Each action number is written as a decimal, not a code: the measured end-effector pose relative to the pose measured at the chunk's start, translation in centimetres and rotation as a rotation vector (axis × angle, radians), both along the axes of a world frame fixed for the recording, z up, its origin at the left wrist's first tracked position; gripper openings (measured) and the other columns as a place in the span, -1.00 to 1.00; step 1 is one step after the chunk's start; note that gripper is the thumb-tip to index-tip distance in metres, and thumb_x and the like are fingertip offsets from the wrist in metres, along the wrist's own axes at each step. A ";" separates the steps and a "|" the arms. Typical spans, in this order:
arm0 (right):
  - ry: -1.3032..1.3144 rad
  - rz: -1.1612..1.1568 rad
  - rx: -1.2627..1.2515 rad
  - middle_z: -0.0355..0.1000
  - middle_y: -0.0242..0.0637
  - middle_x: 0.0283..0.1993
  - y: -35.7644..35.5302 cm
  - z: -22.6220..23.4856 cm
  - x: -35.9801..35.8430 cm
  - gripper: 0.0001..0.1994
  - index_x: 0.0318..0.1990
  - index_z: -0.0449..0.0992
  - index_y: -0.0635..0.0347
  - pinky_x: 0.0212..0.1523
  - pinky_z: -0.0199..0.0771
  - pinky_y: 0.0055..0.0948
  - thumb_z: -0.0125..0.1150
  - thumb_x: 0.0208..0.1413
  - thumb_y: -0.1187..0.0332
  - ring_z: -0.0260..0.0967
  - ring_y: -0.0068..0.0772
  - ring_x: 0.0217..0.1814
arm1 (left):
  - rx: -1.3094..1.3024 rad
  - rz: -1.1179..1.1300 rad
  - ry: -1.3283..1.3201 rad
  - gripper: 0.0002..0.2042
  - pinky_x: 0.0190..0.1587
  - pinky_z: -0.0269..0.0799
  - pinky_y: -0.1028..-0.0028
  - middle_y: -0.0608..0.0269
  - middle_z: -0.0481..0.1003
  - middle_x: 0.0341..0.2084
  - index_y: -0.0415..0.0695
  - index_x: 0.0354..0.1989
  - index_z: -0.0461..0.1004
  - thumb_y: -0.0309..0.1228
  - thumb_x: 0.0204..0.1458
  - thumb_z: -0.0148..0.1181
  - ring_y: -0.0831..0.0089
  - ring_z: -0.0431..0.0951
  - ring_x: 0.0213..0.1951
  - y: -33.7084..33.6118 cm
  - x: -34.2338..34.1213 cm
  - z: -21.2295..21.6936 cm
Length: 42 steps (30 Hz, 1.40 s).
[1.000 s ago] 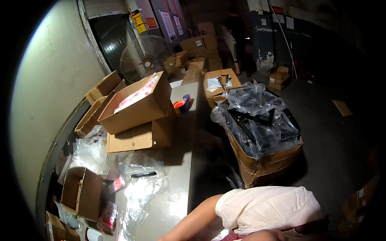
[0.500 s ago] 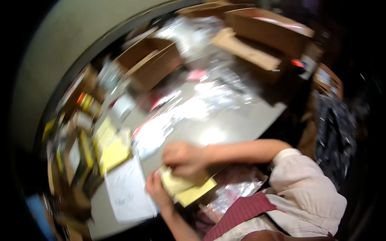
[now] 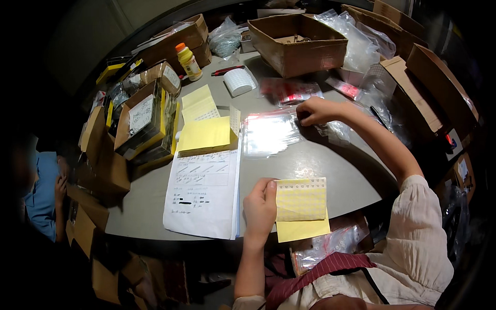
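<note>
My left hand [image 3: 260, 209] holds a yellow label sheet [image 3: 301, 201] near the table's front edge, thumb on top. Rows of small printed labels cover its front. A plain yellow piece [image 3: 305, 231] hangs out below it. Farther off, my right hand [image 3: 316, 111] is curled closed at the right edge of a stack of clear zip bags [image 3: 271, 134]. Its fingertips are too dark to show what is between them. Left of the bags lies a stapled-looking pad of handwritten paper [image 3: 201, 199], with more yellow label sheets [image 3: 204, 134] on its top end.
Cardboard boxes [image 3: 297, 54] line the table's far side and right. A yellow bottle [image 3: 189, 63] with an orange cap, a white label roll [image 3: 239, 82] and red-printed bags [image 3: 297, 93] stand or lie behind. Yellow-edged boxes [image 3: 142, 124] pile up left; beyond sits a person in blue [image 3: 45, 191].
My right hand has left the yellow label sheet and reached away to the clear bags. My left hand still holds the sheet. The view has turned and is sharper now.
</note>
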State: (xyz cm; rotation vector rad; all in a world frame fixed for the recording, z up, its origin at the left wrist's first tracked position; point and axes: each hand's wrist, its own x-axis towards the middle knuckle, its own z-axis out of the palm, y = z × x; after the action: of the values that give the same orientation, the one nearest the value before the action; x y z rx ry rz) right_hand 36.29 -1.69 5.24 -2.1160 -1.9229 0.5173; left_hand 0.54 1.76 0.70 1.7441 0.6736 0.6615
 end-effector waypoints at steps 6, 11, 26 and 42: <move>-0.452 -0.201 -0.282 0.58 0.05 -0.29 0.6 3.3 -2.7 -0.54 -0.24 0.61 0.32 -0.19 0.55 -0.08 0.42 0.04 0.01 0.57 0.11 -0.17 | 0.056 0.025 -0.030 -0.74 -0.32 0.47 0.41 0.04 0.63 -0.46 -0.27 -0.11 0.60 -0.32 0.36 0.08 0.39 0.62 -0.43 0.1 -0.3 0.1; -0.138 -0.039 -0.048 0.56 0.04 -0.26 1.1 2.7 -2.2 -0.61 -0.15 0.56 0.35 -0.18 0.51 -0.15 0.42 0.09 0.16 0.55 0.00 -0.20 | 0.049 0.006 -0.021 -0.75 -0.33 0.47 0.42 0.06 0.62 -0.47 -0.27 -0.11 0.60 -0.33 0.35 0.09 0.40 0.61 -0.44 0.2 0.0 -0.2; -0.567 -0.187 0.426 0.51 -0.02 -0.18 1.6 -4.5 -2.2 -0.74 -0.08 0.39 0.30 -0.03 0.51 -0.01 0.15 0.04 0.49 0.48 0.09 -0.05 | -0.022 0.026 -0.103 -0.74 -0.35 0.45 0.49 0.14 0.62 -0.49 -0.28 -0.10 0.61 -0.35 0.38 0.06 0.53 0.58 -0.44 0.2 0.0 -1.0; -0.301 0.065 0.483 0.53 -0.08 0.14 -6.5 -4.0 -2.9 -0.70 0.03 0.57 0.25 0.19 0.43 -0.08 0.30 0.15 0.41 0.43 0.05 0.20 | -0.017 0.022 -0.096 -0.75 -0.27 0.52 0.40 0.02 0.68 -0.41 -0.25 -0.10 0.61 -0.33 0.35 0.10 0.39 0.68 -0.36 0.6 0.3 -1.4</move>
State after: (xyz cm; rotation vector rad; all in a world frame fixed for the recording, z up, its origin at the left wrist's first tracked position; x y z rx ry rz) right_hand 33.35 -8.17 1.29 -1.8934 -2.0131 -0.2561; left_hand 0.82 2.34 -0.65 1.6806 0.6309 0.7479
